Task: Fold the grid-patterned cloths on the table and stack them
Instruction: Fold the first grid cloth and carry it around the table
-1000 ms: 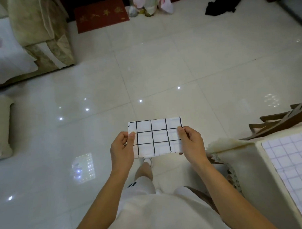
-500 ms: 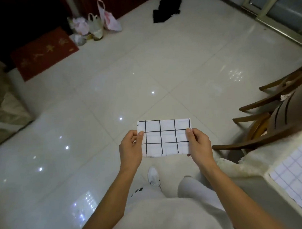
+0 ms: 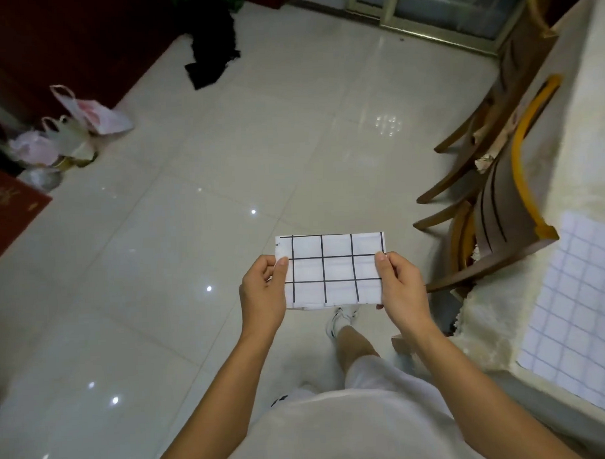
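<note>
The fingertips of the left hand (image 3: 262,292) and the right hand (image 3: 402,289) are hidden behind the folded cloth (image 3: 333,269); its number of layers cannot be told. The picture's right edge cuts off the table (image 3: 585,116) and the grid cloth (image 3: 578,309) spread on it. The left edge cuts the red mat (image 3: 9,212). The plastic bags (image 3: 71,134) are blurred.

Matt cloth (image 3: 333,269), glossy floor tiles (image 3: 223,163), wooden chairs (image 3: 499,222)

White black-grid cloth (image 3: 333,269), folded into a rectangle, held flat above floor
</note>
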{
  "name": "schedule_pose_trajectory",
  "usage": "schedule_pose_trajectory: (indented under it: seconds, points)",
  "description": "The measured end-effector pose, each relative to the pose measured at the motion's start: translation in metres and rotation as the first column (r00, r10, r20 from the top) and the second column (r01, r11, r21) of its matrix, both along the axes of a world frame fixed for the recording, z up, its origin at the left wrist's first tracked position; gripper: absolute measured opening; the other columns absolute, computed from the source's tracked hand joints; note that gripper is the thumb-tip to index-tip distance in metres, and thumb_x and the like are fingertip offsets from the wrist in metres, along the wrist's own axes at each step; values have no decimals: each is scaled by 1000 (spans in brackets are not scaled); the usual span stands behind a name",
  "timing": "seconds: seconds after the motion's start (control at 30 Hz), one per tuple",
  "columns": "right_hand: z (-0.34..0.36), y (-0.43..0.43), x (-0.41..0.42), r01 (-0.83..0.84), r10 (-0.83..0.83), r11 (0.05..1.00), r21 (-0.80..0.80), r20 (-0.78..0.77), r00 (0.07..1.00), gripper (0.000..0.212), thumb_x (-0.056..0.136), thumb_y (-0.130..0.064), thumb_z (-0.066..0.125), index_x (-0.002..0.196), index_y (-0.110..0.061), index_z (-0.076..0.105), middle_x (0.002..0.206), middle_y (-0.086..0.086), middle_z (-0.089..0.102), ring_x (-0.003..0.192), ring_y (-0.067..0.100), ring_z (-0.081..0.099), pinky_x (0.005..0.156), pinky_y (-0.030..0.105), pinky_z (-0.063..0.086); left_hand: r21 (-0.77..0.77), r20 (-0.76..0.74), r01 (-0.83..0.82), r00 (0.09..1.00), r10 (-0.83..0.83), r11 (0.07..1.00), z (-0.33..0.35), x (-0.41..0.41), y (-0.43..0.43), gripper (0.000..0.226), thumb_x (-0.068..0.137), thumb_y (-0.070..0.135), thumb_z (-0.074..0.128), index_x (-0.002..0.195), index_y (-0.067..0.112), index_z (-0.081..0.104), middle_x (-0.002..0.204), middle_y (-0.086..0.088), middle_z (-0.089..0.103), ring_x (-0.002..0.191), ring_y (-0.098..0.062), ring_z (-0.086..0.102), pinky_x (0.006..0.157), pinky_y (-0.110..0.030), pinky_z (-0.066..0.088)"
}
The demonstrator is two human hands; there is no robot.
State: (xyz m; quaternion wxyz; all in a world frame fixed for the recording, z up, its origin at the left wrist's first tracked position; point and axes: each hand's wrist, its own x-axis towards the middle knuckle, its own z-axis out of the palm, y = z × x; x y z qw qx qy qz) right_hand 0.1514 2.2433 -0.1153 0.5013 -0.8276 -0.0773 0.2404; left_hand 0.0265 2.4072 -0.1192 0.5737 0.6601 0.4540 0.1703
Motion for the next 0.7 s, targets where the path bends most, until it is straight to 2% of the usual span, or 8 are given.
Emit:
schedule_pose_trajectory:
  seconds: [0.1,0.23,0.37,0.5,0.57,0.63,0.7]
  points:
    - [-4,11,44,65,-65,998,6,-18,998,43,105,-36,44,91,2,57,86,29,60,77,42,58,64,53,53,13,-1,64,998,-64,998,-1,57,20,31,99,31,57,69,23,50,57,17,48,58,-4,44,54,-15,38]
    - [-5,27,118,130,-129,991,20,-63,990,35,105,-34,42,90,-9,61,84,13,66,76,26,64,59,32,51,43,-8,128,992,-127,991,0,144,44,33,98,30,58,68,22,48,54,16,41,58,-6,35,54,-16,33]
    - [-2,36,187,176,-174,984,30,-76,982,44,105,-38,42,87,1,55,82,28,58,66,24,51,54,36,44,21,-27,166,986,-165,986,6,219,56,35,98,30,58,69,16,46,56,14,39,58,-8,37,57,-22,36]
    - [1,49,248,208,-206,978,22,-60,977,44,105,-36,43,79,-1,51,69,20,50,62,20,45,50,31,40,4,-20,188,982,-188,982,6,283,71,34,98,31,57,74,9,50,64,4,46,63,-13,43,61,-31,40]
    - [0,54,273,221,-220,975,15,-54,974,44,104,-36,43,80,-2,53,72,22,53,63,20,47,54,33,41,2,-22,193,981,-193,981,5,308,77,34,98,31,57,76,7,50,62,7,45,61,-11,43,60,-30,40]
    - [-3,60,295,228,-227,974,9,-60,972,42,104,-36,43,87,-1,57,84,25,61,68,28,53,58,34,46,0,-31,201,979,-201,980,5,330,83,34,98,31,57,73,9,49,58,13,43,58,-9,41,58,-27,39]
    - [-5,68,315,233,-232,972,8,-67,970,40,105,-36,42,90,-3,60,87,23,64,72,32,59,56,31,48,-1,-32,208,978,-208,978,5,350,91,35,98,30,58,71,11,46,60,9,40,60,-11,38,59,-27,37]
